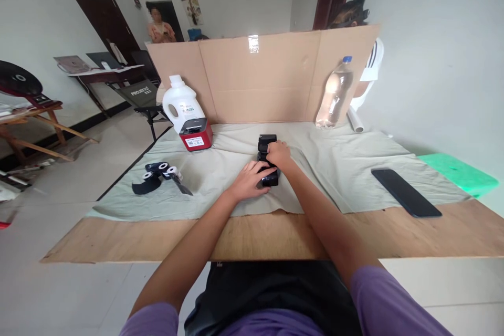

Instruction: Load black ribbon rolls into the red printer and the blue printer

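Note:
A black boxy device (266, 143) lies on the pale cloth (338, 168) in the middle of the table. My left hand (250, 180) rests over its near end, fingers curled onto it. On the device's middle sits my right hand (279, 154), its fingers bent and pressed on the top. A red and black label printer (196, 134) stands to the left, with black ribbon rolls (159, 176) nearer the left cloth edge.
A white jug (180, 102) and a clear water bottle (334, 95) stand against a cardboard screen (260, 76). A black phone (405, 192) lies at the right. A folding chair (144, 97), desks and a person stand beyond; another person sits behind the screen.

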